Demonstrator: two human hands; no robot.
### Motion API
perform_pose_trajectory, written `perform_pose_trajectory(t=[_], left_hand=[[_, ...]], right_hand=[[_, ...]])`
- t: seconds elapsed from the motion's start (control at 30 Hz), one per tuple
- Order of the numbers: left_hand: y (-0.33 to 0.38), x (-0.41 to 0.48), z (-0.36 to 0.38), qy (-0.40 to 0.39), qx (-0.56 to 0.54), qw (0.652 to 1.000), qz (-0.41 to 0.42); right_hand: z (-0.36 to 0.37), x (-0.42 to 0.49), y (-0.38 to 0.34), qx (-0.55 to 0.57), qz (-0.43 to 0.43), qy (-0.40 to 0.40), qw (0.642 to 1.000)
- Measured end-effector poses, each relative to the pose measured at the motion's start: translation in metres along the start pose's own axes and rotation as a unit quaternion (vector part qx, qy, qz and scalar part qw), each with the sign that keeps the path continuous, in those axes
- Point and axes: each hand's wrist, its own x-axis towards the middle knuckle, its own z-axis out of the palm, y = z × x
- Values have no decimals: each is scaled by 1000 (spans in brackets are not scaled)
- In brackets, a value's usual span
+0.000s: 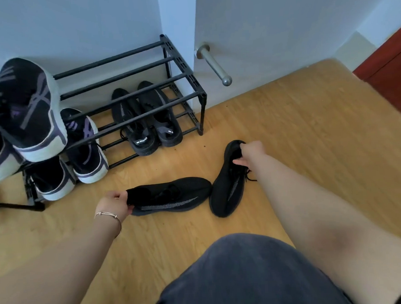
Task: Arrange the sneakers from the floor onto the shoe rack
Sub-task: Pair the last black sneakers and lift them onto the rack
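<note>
Two black knit sneakers lie on the wooden floor in front of the black metal shoe rack. The left sneaker lies sideways, toe pointing right, and my left hand grips its heel collar. The right sneaker points toward me, and my right hand pinches its heel collar at the far end. Both soles rest on the floor. A matching black pair stands on the rack's bottom shelf at the right.
Black-and-purple sneakers with white soles fill the rack's left side, top and bottom. A metal door stop juts from the white wall right of the rack. A red door stands at the far right. My knee in grey fabric fills the foreground.
</note>
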Motion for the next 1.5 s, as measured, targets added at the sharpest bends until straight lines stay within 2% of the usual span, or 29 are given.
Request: perform_pose_trajectory(t=[0.07, 0.13, 0.2, 0.23, 0.27, 0.3, 0.37, 0.4, 0.43, 0.47, 0.53, 0.6, 0.67, 0.77, 0.87, 1.03, 1.17, 1.27, 1.37, 1.5], left_hand=[[5, -2, 1, 22, 110, 993, 42], [13, -8, 3, 41, 194, 977, 76], [19, -12, 9, 51, 275, 951, 134], [21, -14, 12, 50, 319, 930, 174], [24, -15, 16, 49, 360, 906, 218], [27, -17, 20, 39, 392, 884, 253], [37, -19, 32, -5, 445, 841, 307], [42, -20, 39, -27, 466, 823, 325], [48, -19, 46, -47, 483, 809, 331], [53, -19, 53, -66, 496, 801, 328], [63, -16, 63, -105, 510, 797, 305], [69, -13, 69, -130, 515, 799, 281], [72, -11, 72, -144, 524, 796, 267], [73, -6, 73, -153, 535, 791, 254], [75, -2, 75, -148, 523, 803, 243], [79, 0, 78, -118, 507, 825, 223], [76, 3, 74, -97, 476, 851, 201], [73, 4, 62, -94, 450, 871, 174], [62, 5, 47, -97, 403, 901, 128], [41, -2, 35, -94, 276, 955, 58]], right_hand=[[-4, -1, -4, -86, -34, -11, 996], [-7, -2, -9, -210, -59, -31, 976], [-9, -3, -14, -329, -95, -48, 938], [-9, -5, -14, -397, -131, -50, 907], [-9, -6, -13, -481, -177, -51, 857], [-9, -7, -11, -570, -232, -45, 787], [-11, -8, -6, -705, -371, -35, 603], [-11, -8, -3, -733, -436, -52, 519], [-11, -7, 0, -743, -482, -85, 456], [-10, -6, 3, -748, -507, -123, 409], [-5, -4, 8, -759, -514, -186, 354], [1, 1, 12, -771, -503, -216, 325], [6, 5, 14, -776, -499, -229, 310], [10, 7, 13, -773, -490, -248, 316], [12, 10, 16, -752, -502, -254, 342], [13, 11, 16, -711, -517, -257, 402], [13, 12, 11, -701, -480, -269, 454], [7, 11, 6, -662, -438, -291, 534], [-4, 15, 3, -592, -392, -276, 648], [-14, 21, 14, -481, -298, -227, 792]])
